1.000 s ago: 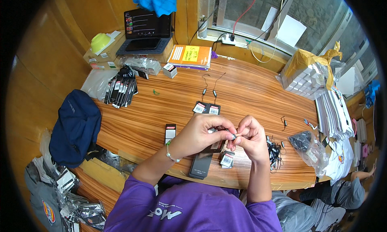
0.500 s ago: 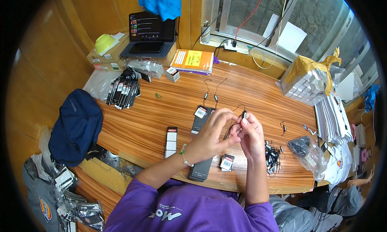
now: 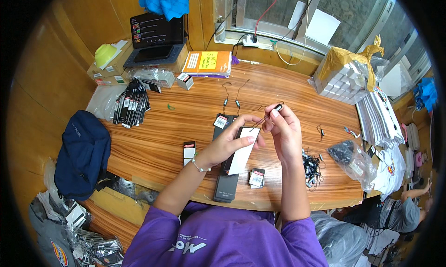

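My left hand (image 3: 236, 138) is closed on a hang tag (image 3: 242, 156), a long card with its white side facing up. A dark cord runs from the tag's upper end to my right hand (image 3: 284, 130). The right thumb and fingers pinch a small black string seal (image 3: 278, 107) on that cord. Beneath the left hand lies a stack of dark hang tags (image 3: 225, 190). Farther off are tags with a white label (image 3: 220, 121) and two string seals (image 3: 238, 103). Another tag (image 3: 189, 153) lies left of my wrist, and small labelled cards (image 3: 256, 179) lie between my forearms.
A pile of black string seals (image 3: 312, 168) lies right of my right forearm, beside a plastic bag (image 3: 354, 162). Bundled tags (image 3: 132, 104), a laptop (image 3: 158, 39) and notebooks (image 3: 206, 64) stand at the far left. A bag of white boxes (image 3: 344, 79) stands at far right. A person's arm (image 3: 416, 192) shows behind.
The white side of a tag now shows in my left hand. My right hand has lifted the seal farther away and drawn the cord out. The whole view has shifted slightly.
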Demonstrator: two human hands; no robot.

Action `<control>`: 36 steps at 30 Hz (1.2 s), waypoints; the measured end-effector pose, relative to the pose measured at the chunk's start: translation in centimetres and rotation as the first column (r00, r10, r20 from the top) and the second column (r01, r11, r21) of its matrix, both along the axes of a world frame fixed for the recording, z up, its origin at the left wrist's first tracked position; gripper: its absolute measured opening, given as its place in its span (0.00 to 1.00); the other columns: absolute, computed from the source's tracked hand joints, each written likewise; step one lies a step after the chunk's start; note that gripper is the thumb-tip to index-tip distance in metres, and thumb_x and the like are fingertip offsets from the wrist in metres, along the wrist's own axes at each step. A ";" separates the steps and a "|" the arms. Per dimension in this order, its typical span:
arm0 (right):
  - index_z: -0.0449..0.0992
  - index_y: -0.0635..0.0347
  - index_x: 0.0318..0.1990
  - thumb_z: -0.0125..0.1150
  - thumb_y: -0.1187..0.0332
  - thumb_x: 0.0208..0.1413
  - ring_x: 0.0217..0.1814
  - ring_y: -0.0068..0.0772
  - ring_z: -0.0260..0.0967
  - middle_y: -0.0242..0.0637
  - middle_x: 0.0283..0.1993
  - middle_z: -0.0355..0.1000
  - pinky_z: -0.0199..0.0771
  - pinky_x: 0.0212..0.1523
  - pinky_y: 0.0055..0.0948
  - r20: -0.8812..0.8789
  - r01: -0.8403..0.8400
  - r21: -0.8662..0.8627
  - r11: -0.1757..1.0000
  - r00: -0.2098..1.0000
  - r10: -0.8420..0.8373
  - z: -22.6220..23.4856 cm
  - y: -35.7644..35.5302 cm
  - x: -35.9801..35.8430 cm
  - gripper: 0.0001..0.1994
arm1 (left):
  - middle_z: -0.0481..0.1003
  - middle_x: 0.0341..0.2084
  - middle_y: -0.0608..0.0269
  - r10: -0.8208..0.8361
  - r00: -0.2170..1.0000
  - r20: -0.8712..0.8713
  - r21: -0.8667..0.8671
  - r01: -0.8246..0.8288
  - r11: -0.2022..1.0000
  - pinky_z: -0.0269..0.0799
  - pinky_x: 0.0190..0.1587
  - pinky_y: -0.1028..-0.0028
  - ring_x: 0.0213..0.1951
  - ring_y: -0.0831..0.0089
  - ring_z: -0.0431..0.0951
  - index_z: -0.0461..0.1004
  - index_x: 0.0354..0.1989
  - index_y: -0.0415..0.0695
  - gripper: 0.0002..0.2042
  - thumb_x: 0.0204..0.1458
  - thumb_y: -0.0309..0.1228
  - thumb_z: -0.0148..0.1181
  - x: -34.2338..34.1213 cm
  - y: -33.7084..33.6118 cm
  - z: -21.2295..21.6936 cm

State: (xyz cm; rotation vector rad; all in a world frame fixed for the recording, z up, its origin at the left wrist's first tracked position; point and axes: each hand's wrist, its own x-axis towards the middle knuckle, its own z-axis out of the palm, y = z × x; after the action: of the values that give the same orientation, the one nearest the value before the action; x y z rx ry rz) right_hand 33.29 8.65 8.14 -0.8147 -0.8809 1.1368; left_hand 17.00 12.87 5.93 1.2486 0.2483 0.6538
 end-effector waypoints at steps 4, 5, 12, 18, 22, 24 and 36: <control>0.73 0.63 0.39 0.53 0.67 0.57 0.28 0.16 0.60 0.28 0.29 0.67 0.61 0.31 0.15 -0.045 0.012 0.030 0.999 0.999 -0.010 0.3 0.9 0.1 0.09 | 0.66 0.31 0.65 0.047 0.998 0.040 0.093 -0.050 0.994 0.66 0.36 0.82 0.31 0.81 0.68 0.52 0.58 0.44 0.24 0.56 0.37 0.52 0.4 0.3 0.3; 0.73 0.63 0.39 0.53 0.67 0.57 0.28 0.16 0.60 0.28 0.29 0.67 0.61 0.31 0.15 -0.058 0.029 0.045 0.999 0.998 -0.026 0.4 1.2 0.2 0.09 | 0.63 0.28 0.69 0.050 0.997 0.066 0.126 -0.058 0.990 0.64 0.34 0.83 0.30 0.82 0.66 0.50 0.59 0.45 0.25 0.57 0.42 0.49 0.5 0.7 0.0; 0.74 0.62 0.38 0.50 0.68 0.58 0.30 0.15 0.61 0.27 0.33 0.68 0.62 0.31 0.16 -0.081 0.120 0.069 0.990 0.990 -0.115 2.2 5.1 2.1 0.08 | 0.64 0.30 0.71 0.168 0.984 -0.061 0.138 -0.158 0.978 0.61 0.34 0.87 0.29 0.86 0.62 0.60 0.54 0.42 0.17 0.61 0.37 0.40 1.2 6.0 0.6; 0.75 0.59 0.35 0.51 0.68 0.58 0.28 0.12 0.61 0.25 0.30 0.69 0.61 0.29 0.15 0.083 0.118 -0.016 0.993 0.990 -0.116 0.4 11.1 3.3 0.07 | 0.73 0.32 0.67 0.318 0.910 -0.264 0.187 -0.276 0.943 0.69 0.35 0.84 0.34 0.83 0.72 0.66 0.44 0.40 0.09 0.54 0.24 0.51 -0.3 9.6 -5.3; 0.76 0.57 0.32 0.52 0.68 0.56 0.24 0.13 0.61 0.23 0.25 0.68 0.59 0.25 0.15 0.155 0.119 -0.108 0.987 0.983 -0.102 -2.7 16.2 3.0 0.07 | 0.72 0.20 0.67 0.456 0.749 -0.480 0.346 -0.316 0.883 0.67 0.28 0.82 0.25 0.82 0.72 0.71 0.38 0.40 0.07 0.49 0.21 0.55 -2.1 10.4 -8.6; 0.75 0.57 0.31 0.52 0.69 0.56 0.24 0.13 0.61 0.23 0.25 0.68 0.59 0.23 0.15 0.218 0.126 -0.124 0.984 0.971 -0.096 -4.0 18.2 3.0 0.06 | 0.71 0.20 0.67 0.437 0.711 -0.551 0.309 -0.312 0.898 0.66 0.26 0.81 0.23 0.81 0.71 0.71 0.37 0.40 0.08 0.47 0.21 0.57 -2.3 10.5 -9.0; 0.77 0.54 0.30 0.52 0.68 0.54 0.15 0.16 0.53 0.22 0.15 0.57 0.55 0.16 0.20 0.457 0.121 -0.355 0.927 0.887 0.059 -9.7 25.6 1.4 0.07 | 0.71 0.23 0.62 0.612 0.505 -0.609 0.610 -0.196 0.768 0.67 0.31 0.75 0.29 0.72 0.71 0.76 0.33 0.41 0.13 0.37 0.29 0.68 -2.9 11.7 -11.2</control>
State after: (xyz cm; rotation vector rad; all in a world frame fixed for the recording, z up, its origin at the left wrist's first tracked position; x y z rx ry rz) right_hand 34.71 34.20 -1.58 -1.4574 -1.0476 1.1155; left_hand 14.06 24.56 -5.23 1.9513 1.2559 0.5419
